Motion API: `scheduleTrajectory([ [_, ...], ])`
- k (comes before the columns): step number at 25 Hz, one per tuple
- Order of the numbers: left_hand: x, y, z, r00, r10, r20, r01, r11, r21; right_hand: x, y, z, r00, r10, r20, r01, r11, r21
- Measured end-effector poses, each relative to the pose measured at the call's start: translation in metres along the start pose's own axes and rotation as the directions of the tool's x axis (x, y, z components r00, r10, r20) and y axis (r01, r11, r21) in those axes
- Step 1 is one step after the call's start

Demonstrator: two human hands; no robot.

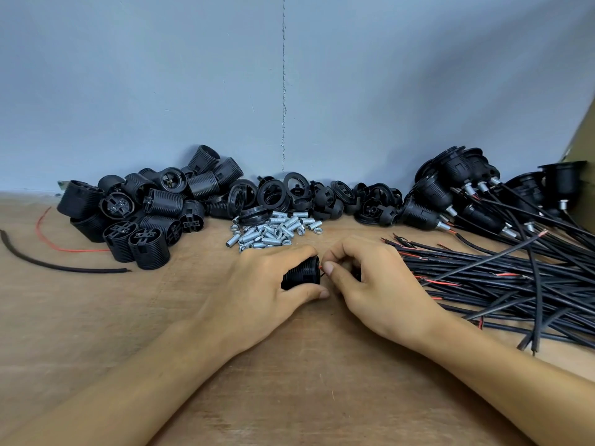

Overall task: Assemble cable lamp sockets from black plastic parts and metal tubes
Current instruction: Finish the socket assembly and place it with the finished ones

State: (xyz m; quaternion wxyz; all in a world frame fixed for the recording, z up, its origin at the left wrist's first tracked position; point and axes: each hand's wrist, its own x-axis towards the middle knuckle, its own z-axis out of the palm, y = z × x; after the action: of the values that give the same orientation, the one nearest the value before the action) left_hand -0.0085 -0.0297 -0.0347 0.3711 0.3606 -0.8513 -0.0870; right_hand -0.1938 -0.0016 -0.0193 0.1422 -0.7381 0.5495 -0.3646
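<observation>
The left hand (267, 284) grips a black ribbed socket body (301, 274) lying on its side on the tabletop (289, 381), fingers over it and thumb beneath. The right hand (367, 278), fingers curled tight, pinches a red wire (321, 268) at the socket's end. Just behind lie threaded metal tubes (273, 231), a pile of socket bodies (145, 214) to the left, loose cables (499, 284) to the right.

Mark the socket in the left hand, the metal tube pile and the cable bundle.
socket (301, 272), head view, ribbed side
metal tube pile (273, 231), head view, middle of heap
cable bundle (502, 284), head view, black strands at middle
</observation>
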Motion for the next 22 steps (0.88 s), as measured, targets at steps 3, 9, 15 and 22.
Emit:
scheduleTrajectory([
  [3, 0.0003, 0.0006, 0.0004, 1.000, -0.003, -0.004, 0.003, 1.000, 0.007, 0.0004, -0.0011, -0.0003, 1.000, 0.005, 0.002, -0.005, 1.000, -0.002],
  [9, -0.0006, 0.0016, 0.0011, 1.000, -0.005, 0.003, 0.005, 1.000, 0.010, -0.0011, -0.0014, 0.0006, 1.000, 0.003, -0.001, -0.003, 1.000, -0.013],
  [15, 0.0003, 0.0026, 0.0022, 1.000, 0.001, 0.001, -0.001, 1.000, 0.029, -0.0018, -0.0003, 0.0006, 1.000, -0.027, -0.010, 0.026, 0.998, -0.065],
  [22, 0.0012, -0.0028, 0.0016, 0.998, -0.044, -0.036, 0.044, 0.999, 0.001, 0.0026, 0.0019, -0.0042, 1.000, -0.001, 0.019, 0.001, 1.000, 0.018],
])
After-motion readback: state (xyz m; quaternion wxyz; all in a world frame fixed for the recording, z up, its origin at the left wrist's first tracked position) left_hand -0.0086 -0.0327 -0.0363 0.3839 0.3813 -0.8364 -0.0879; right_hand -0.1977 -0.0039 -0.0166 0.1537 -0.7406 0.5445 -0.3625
